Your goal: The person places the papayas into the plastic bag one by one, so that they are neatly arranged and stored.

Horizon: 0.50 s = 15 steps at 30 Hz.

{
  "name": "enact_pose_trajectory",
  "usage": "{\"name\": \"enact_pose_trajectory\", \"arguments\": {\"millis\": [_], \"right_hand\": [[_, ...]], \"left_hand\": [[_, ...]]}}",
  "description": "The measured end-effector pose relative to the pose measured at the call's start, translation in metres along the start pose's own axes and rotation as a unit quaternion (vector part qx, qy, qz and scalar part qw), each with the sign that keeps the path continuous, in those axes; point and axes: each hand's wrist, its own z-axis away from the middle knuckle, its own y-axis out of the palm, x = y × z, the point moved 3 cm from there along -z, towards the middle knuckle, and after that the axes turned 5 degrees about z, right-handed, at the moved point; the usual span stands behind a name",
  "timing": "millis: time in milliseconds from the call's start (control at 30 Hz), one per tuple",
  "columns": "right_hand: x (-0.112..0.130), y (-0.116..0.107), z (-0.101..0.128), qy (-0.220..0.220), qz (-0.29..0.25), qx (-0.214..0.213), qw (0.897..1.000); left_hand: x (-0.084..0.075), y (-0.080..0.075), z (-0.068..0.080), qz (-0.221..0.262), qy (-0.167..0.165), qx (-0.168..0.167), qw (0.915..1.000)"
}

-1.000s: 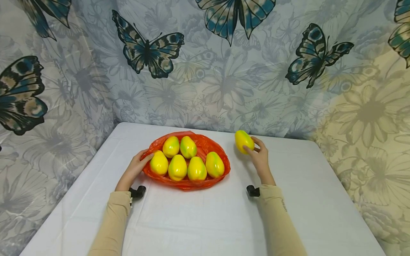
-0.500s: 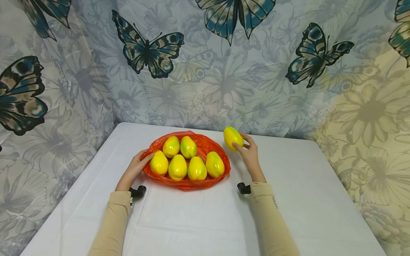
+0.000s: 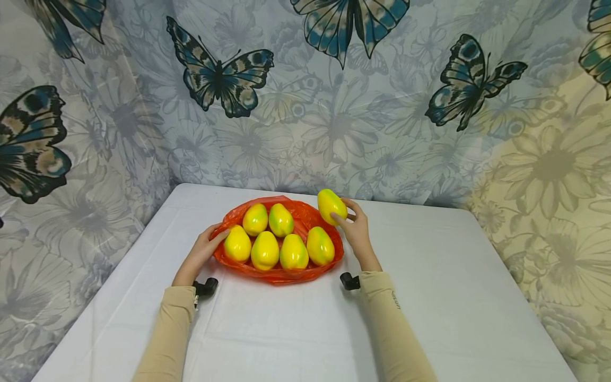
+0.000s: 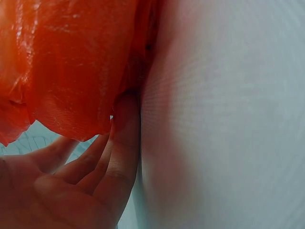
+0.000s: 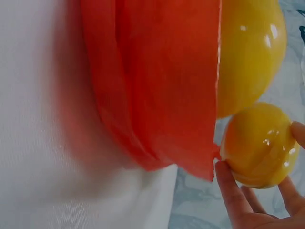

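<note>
Carried leftward since 1.0 s ago, mango (image 3: 331, 206) now over bag (image 3: 305, 215) rim, pinched in right hand (image 3: 355, 231) fingers; nearly in with the 6 inside. Left hand (image 3: 202, 252), fingers straight, presses bag's left edge on table (image 3: 453, 297)

Held mango (image 3: 331, 206) now nearer orange bag (image 3: 305, 216).
</note>
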Motion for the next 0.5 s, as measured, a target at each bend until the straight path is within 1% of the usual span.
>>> {"name": "enact_pose_trajectory", "arguments": {"millis": [200,500], "right_hand": [[0.003,0.013,0.002,0.008,0.004,0.010,1.000],[0.008,0.030,0.005,0.003,0.004,0.014,1.000]], "left_hand": [[-0.001,0.000,0.000,-0.003,0.001,0.000,1.0000],[0.000,-0.001,0.001,-0.006,0.002,-0.003,1.0000]]}}
